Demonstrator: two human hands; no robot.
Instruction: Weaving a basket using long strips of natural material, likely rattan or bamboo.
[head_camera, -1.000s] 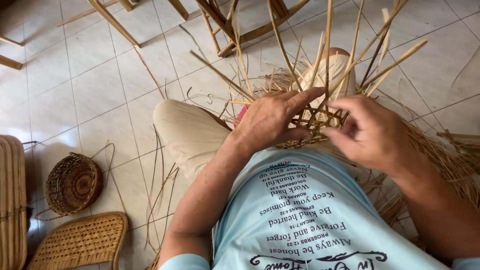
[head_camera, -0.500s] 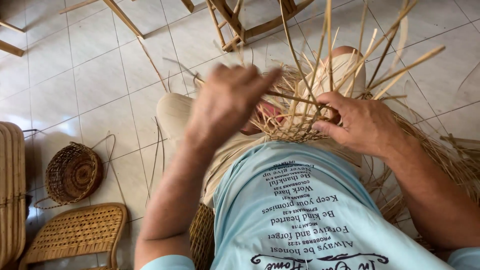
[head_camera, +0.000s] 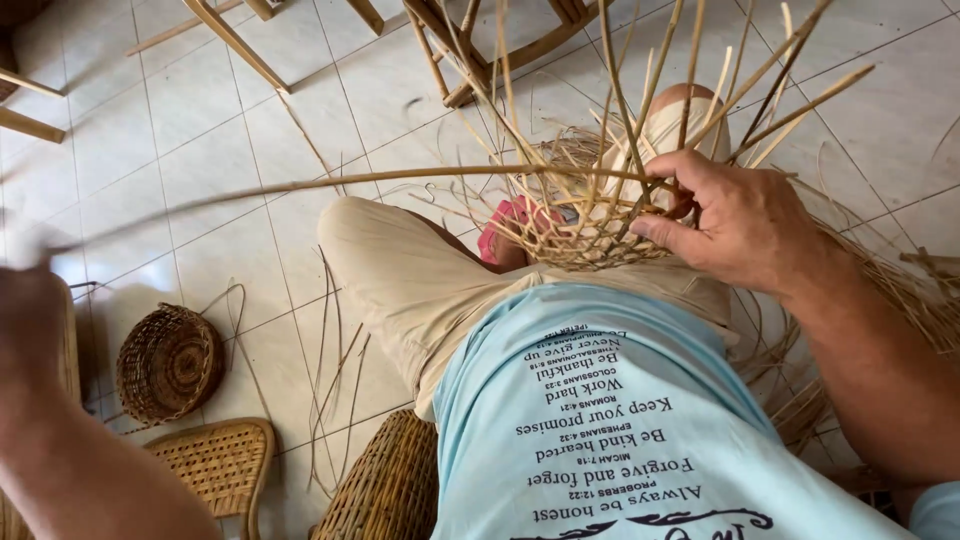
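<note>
Left hand (head_camera: 30, 320) has swung out far left, blurred, pulling a long cane strand (head_camera: 330, 182) taut, grip unclear. Right hand (head_camera: 740, 225) pinches the half-woven basket (head_camera: 575, 235) on the lap, pale spokes splaying upward.

We see a small round woven basket (head_camera: 168, 365) on the white tiled floor (head_camera: 200, 150), just beside a woven cane tray (head_camera: 215, 462). Wooden chair legs (head_camera: 232, 42) stand farther off, loose strips (head_camera: 335, 350) scattered between.
</note>
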